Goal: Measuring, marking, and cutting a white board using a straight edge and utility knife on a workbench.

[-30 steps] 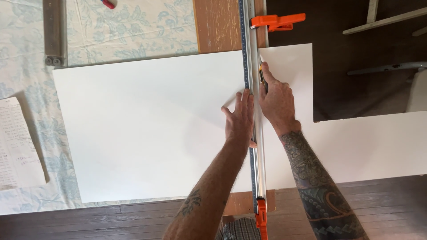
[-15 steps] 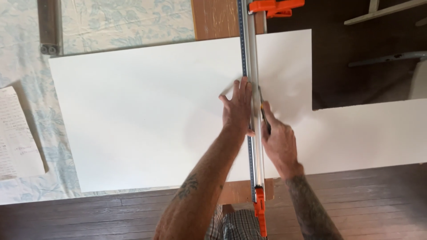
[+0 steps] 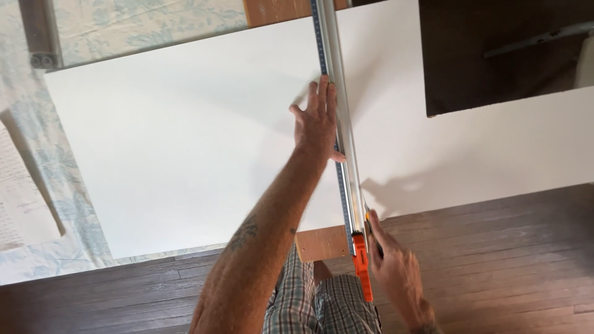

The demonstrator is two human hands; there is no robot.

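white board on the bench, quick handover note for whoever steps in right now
Left hand: pressed flat on the white board, fingers against the long metal straightedge, pinning it down.
Right hand: at the near end of the straightedge, on its right side, gripping a small cutting tool; blurred, so the blade cannot be made out.
Straightedge runs across the board from far edge to near edge, orange clamp at the near end.
Done: the tool sits at the board's near edge.
Left: whether the board is cut through cannot be told.

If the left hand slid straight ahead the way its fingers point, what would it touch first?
Probably nothing new: the left hand points up along the long metal straightedge, over bare white board. The way looks free to the picture's top edge.
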